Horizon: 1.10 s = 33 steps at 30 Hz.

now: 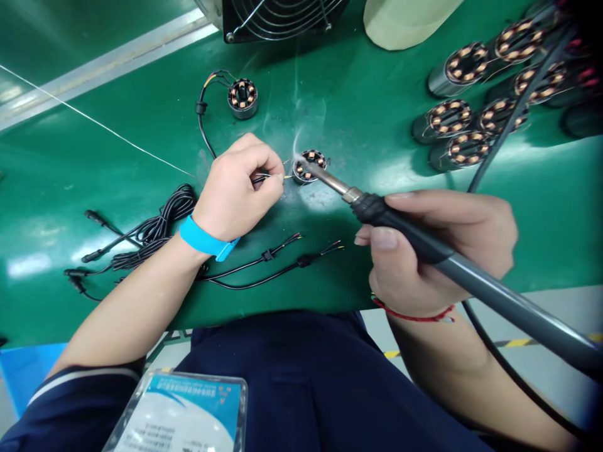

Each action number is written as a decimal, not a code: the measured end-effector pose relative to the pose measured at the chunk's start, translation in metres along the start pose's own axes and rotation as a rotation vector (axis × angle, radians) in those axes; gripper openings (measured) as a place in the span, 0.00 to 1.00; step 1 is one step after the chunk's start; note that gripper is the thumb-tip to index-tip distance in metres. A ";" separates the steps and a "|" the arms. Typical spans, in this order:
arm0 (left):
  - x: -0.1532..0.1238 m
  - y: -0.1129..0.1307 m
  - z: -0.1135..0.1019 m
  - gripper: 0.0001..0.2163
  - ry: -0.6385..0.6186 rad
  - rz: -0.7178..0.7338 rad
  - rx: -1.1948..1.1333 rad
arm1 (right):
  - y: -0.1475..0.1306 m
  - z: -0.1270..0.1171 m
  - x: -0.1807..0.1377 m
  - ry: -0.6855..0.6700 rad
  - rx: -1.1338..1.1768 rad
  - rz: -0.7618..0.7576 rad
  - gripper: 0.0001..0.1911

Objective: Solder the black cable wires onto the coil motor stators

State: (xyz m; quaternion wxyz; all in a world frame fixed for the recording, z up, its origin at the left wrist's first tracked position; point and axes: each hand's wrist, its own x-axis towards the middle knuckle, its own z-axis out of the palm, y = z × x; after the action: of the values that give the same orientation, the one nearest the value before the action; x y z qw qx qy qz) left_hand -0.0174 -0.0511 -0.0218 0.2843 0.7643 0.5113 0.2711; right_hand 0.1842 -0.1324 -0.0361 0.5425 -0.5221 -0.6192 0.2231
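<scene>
My right hand (438, 251) is closed round the dark handle of a soldering iron (400, 223). The iron's metal tip touches a small round stator with copper coils (308, 166) on the green mat, and thin smoke rises from it. My left hand (238, 188), with a blue wrist strap (205, 238), pinches a thin black wire lead (264, 179) and holds its end against the stator's left side.
A second stator with a black cable (242, 97) lies behind. Several coil-wound stators (471, 119) crowd the far right. Black cable bundles (155, 229) and loose leads (282, 263) lie near the mat's front edge. A fan grille (282, 19) stands at the back.
</scene>
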 end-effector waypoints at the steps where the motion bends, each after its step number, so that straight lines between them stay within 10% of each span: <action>1: 0.000 0.000 0.000 0.07 -0.001 0.003 -0.003 | -0.001 0.000 0.001 0.007 0.000 0.000 0.17; 19: 0.002 0.002 -0.002 0.07 0.010 0.035 0.003 | -0.019 0.009 0.071 -0.559 -0.222 -0.032 0.21; 33: 0.001 0.002 -0.004 0.05 0.029 -0.034 -0.078 | 0.018 0.042 0.067 -0.462 -0.196 -0.178 0.23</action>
State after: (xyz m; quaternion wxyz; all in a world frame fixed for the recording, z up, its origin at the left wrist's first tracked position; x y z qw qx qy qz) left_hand -0.0188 -0.0505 -0.0177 0.3109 0.7400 0.5172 0.2971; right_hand 0.1626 -0.0546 -0.0354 0.3513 -0.4506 -0.7888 0.2267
